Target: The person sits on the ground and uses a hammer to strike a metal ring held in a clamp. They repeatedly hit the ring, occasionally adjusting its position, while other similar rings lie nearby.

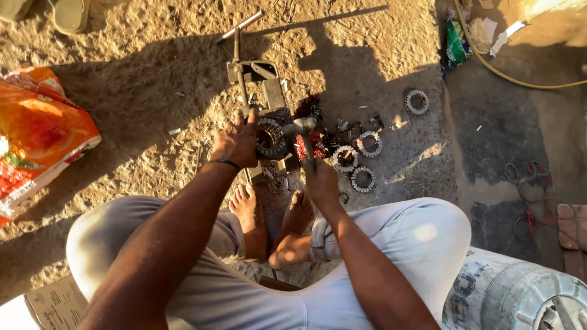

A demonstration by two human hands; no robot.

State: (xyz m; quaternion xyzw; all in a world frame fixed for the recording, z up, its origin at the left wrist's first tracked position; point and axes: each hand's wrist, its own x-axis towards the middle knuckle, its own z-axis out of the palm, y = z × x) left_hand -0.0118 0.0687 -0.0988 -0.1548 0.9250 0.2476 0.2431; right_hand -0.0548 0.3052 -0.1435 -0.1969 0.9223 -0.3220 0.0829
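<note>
Stator: a round metal ring with copper windings (271, 138), lying on the sandy ground just in front of the person's bare feet, at the near end of a metal frame.
Left hand: the left hand (237, 142) rests on the ring's left edge, fingers spread and pressing down on it and on the frame.
Right hand: the right hand (320, 181) is closed around the handle of a hammer (301, 127), whose metal head sits just right of the ring, touching or nearly touching it; which, I cannot tell.
Frame: a grey metal stand with a long threaded rod and a crossbar (252, 72), stretching away from the ring across the sand.
Copper scrap: a tangle of reddish wire (310, 145) beside the hammer head.
Other rings: several smaller toothed white-and-metal rings (363, 160) scattered to the right, one more (417, 102) lying apart.
Feet: two bare feet (272, 217) side by side between the knees, toes near the ring.
Surroundings: an orange plastic sack (36, 131) far left, a yellow hose (507, 73) at upper right, a pale drum (513, 293) at lower right.
</note>
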